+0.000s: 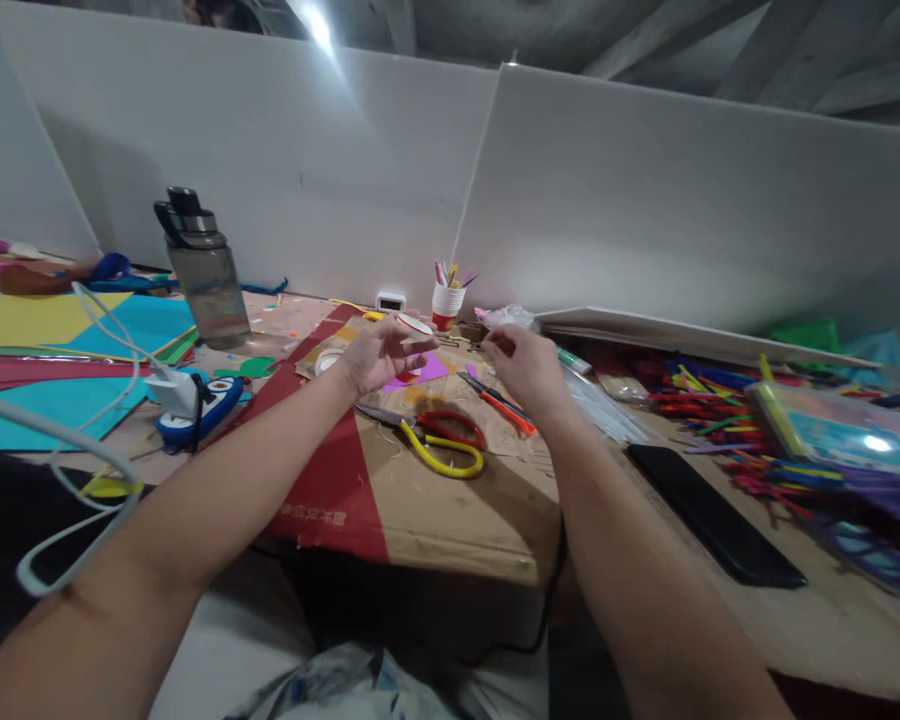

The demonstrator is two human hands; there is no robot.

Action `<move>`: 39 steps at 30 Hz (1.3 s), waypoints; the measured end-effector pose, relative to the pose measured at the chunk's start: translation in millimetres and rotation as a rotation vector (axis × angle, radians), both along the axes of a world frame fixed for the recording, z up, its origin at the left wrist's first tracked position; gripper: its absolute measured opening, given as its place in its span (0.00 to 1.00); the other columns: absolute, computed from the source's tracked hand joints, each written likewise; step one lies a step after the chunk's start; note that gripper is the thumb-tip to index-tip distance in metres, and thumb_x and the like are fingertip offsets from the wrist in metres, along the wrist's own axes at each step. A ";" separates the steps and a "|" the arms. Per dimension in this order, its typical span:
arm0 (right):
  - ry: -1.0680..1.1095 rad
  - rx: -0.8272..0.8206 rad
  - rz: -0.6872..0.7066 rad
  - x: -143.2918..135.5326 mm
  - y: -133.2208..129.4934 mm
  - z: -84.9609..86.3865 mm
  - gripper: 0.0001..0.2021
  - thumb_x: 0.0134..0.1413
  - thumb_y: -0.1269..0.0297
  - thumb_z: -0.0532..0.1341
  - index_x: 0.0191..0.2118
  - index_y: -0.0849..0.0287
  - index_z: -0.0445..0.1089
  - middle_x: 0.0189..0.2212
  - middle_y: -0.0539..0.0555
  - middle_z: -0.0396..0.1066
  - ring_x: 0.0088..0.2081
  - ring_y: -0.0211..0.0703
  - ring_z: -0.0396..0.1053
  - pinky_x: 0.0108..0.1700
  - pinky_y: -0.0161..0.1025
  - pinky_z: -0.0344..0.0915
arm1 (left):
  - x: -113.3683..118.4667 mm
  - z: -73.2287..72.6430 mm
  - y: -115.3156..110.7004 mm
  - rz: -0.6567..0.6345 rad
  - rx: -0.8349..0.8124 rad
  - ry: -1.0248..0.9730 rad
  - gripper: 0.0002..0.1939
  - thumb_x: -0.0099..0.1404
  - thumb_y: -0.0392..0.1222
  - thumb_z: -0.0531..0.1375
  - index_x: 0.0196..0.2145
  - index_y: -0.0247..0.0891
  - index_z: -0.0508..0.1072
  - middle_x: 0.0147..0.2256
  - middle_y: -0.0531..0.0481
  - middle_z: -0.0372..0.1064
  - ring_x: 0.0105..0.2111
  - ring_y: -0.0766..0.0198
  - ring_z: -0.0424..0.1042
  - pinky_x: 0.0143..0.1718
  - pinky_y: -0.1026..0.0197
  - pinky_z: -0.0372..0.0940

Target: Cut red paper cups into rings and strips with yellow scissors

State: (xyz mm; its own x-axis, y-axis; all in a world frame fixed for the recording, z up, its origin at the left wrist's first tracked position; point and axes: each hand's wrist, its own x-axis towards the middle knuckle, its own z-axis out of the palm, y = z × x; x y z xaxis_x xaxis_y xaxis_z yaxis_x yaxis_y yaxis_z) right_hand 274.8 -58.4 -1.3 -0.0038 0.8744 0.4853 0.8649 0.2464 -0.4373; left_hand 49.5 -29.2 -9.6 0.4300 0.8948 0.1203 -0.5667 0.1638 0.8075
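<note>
Yellow-handled scissors (439, 440) lie on cardboard (450, 510) just below left hand (379, 355).

- Grey water bottle (201, 268): far left, upright.
- Black phone (712, 512): near right, flat.
- Paper cup (447, 304): far centre, holding sticks.
- Coloured sticks (709, 403): right, scattered.

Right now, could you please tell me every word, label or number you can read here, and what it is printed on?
None of it can be read for certain.
Cardboard sheet: a short row of dark characters on its red band near the front edge, too small and blurred to read.
Water bottle, paper cup, phone: no readable text.
</note>
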 end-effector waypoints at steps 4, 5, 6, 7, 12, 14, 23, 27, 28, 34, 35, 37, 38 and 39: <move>-0.127 -0.263 0.325 -19.8 -37.8 -7.5 0.10 0.60 0.59 0.59 0.40 0.58 0.75 0.29 0.52 0.75 0.29 0.40 0.69 0.34 0.37 0.63 | -4.1 6.7 5.6 0.112 -0.092 -0.108 0.14 0.51 0.32 0.61 0.37 0.35 0.71 0.34 0.47 0.75 0.35 0.60 0.77 0.32 0.63 0.68; -0.231 -0.328 0.428 -25.2 -44.6 -12.7 0.11 0.58 0.58 0.61 0.41 0.58 0.75 0.33 0.53 0.76 0.32 0.42 0.70 0.36 0.37 0.64 | -5.3 8.7 6.6 0.134 -0.100 -0.120 0.13 0.51 0.32 0.60 0.37 0.35 0.71 0.33 0.47 0.75 0.34 0.61 0.77 0.31 0.64 0.68; -0.343 -0.342 0.483 -30.1 -50.0 -17.8 0.12 0.55 0.58 0.64 0.42 0.58 0.75 0.37 0.56 0.76 0.37 0.46 0.71 0.39 0.39 0.65 | -6.6 10.6 7.2 0.151 -0.104 -0.129 0.13 0.51 0.33 0.60 0.37 0.35 0.71 0.33 0.47 0.75 0.33 0.61 0.76 0.31 0.64 0.68; -0.432 -0.330 0.493 -34.4 -54.0 -22.3 0.14 0.54 0.59 0.64 0.45 0.58 0.75 0.40 0.58 0.76 0.41 0.48 0.72 0.42 0.40 0.65 | -7.7 12.5 7.4 0.161 -0.108 -0.138 0.12 0.52 0.33 0.59 0.36 0.35 0.71 0.32 0.47 0.74 0.33 0.61 0.76 0.31 0.63 0.68; -0.634 -0.320 0.419 -45.5 -60.6 -31.2 0.19 0.54 0.67 0.60 0.53 0.57 0.70 0.43 0.60 0.74 0.38 0.48 0.73 0.37 0.40 0.65 | -10.6 19.4 5.3 0.186 -0.137 -0.187 0.09 0.56 0.37 0.56 0.36 0.36 0.71 0.34 0.44 0.74 0.34 0.59 0.76 0.30 0.62 0.68; -0.611 -0.335 0.413 -47.3 -61.7 -30.9 0.19 0.52 0.67 0.61 0.52 0.58 0.70 0.40 0.60 0.75 0.35 0.47 0.73 0.33 0.38 0.63 | -9.9 21.2 4.2 0.218 -0.138 -0.169 0.10 0.56 0.37 0.55 0.37 0.35 0.70 0.34 0.41 0.75 0.33 0.59 0.75 0.29 0.62 0.67; -0.122 -0.307 0.348 -55.6 -64.4 -19.7 0.22 0.57 0.69 0.56 0.58 0.58 0.66 0.43 0.60 0.77 0.41 0.48 0.74 0.40 0.38 0.66 | -5.2 46.0 -15.2 0.675 0.304 -0.044 0.11 0.55 0.33 0.59 0.37 0.41 0.68 0.35 0.50 0.74 0.26 0.70 0.69 0.23 0.68 0.58; 0.091 -0.116 0.364 -46.1 -47.7 -31.3 0.26 0.54 0.69 0.56 0.60 0.61 0.61 0.52 0.64 0.70 0.51 0.51 0.68 0.54 0.48 0.64 | -4.3 47.8 -20.8 0.756 0.344 -0.031 0.14 0.54 0.32 0.58 0.39 0.42 0.68 0.38 0.49 0.76 0.23 0.72 0.67 0.18 0.69 0.52; 0.140 -0.053 0.367 -43.8 -43.6 -34.7 0.29 0.52 0.69 0.56 0.62 0.61 0.58 0.56 0.65 0.67 0.54 0.52 0.65 0.57 0.50 0.62 | -3.3 45.8 -20.8 0.741 0.334 -0.022 0.15 0.53 0.31 0.57 0.40 0.42 0.68 0.39 0.49 0.76 0.23 0.72 0.67 0.18 0.68 0.50; 0.199 0.089 0.289 -42.6 -39.0 -37.3 0.30 0.48 0.68 0.58 0.61 0.60 0.60 0.48 0.61 0.68 0.46 0.51 0.66 0.50 0.51 0.66 | 11.9 26.3 -20.9 0.620 0.203 0.043 0.19 0.51 0.30 0.56 0.42 0.41 0.67 0.35 0.51 0.74 0.20 0.74 0.64 0.19 0.68 0.49; 0.194 0.082 0.278 -43.9 -40.3 -35.8 0.28 0.49 0.67 0.58 0.59 0.60 0.62 0.45 0.60 0.68 0.43 0.50 0.66 0.47 0.49 0.67 | 15.3 23.1 -22.0 0.609 0.188 0.055 0.20 0.51 0.30 0.56 0.42 0.41 0.67 0.34 0.52 0.73 0.20 0.74 0.64 0.19 0.68 0.50; 0.176 0.058 0.247 -46.0 -42.5 -33.5 0.27 0.51 0.64 0.59 0.58 0.60 0.61 0.45 0.61 0.68 0.42 0.50 0.65 0.43 0.47 0.67 | 21.9 17.6 -25.4 0.577 0.187 0.081 0.19 0.51 0.30 0.56 0.41 0.40 0.67 0.31 0.53 0.71 0.21 0.73 0.65 0.20 0.68 0.52; 0.165 0.050 0.228 -46.4 -43.2 -32.9 0.27 0.52 0.62 0.59 0.59 0.61 0.60 0.46 0.62 0.67 0.43 0.51 0.65 0.43 0.47 0.67 | 24.8 15.4 -27.4 0.556 0.195 0.093 0.18 0.51 0.30 0.56 0.40 0.40 0.67 0.31 0.54 0.70 0.22 0.73 0.66 0.20 0.68 0.52; 0.151 0.047 0.211 -46.4 -43.6 -32.7 0.28 0.54 0.60 0.59 0.60 0.62 0.59 0.48 0.64 0.66 0.45 0.52 0.64 0.45 0.47 0.67 | 27.4 13.6 -29.5 0.537 0.205 0.103 0.17 0.51 0.30 0.56 0.40 0.40 0.67 0.30 0.54 0.69 0.22 0.72 0.66 0.20 0.67 0.52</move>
State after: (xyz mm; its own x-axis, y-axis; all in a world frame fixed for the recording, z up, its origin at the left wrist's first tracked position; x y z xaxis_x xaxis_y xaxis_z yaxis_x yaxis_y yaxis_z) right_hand 228.3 -101.9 -34.0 -0.1081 0.8386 0.5339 0.7177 0.4374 -0.5418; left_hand 76.9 -58.7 4.1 -0.0587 0.9536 0.2954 -0.4445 -0.2899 0.8476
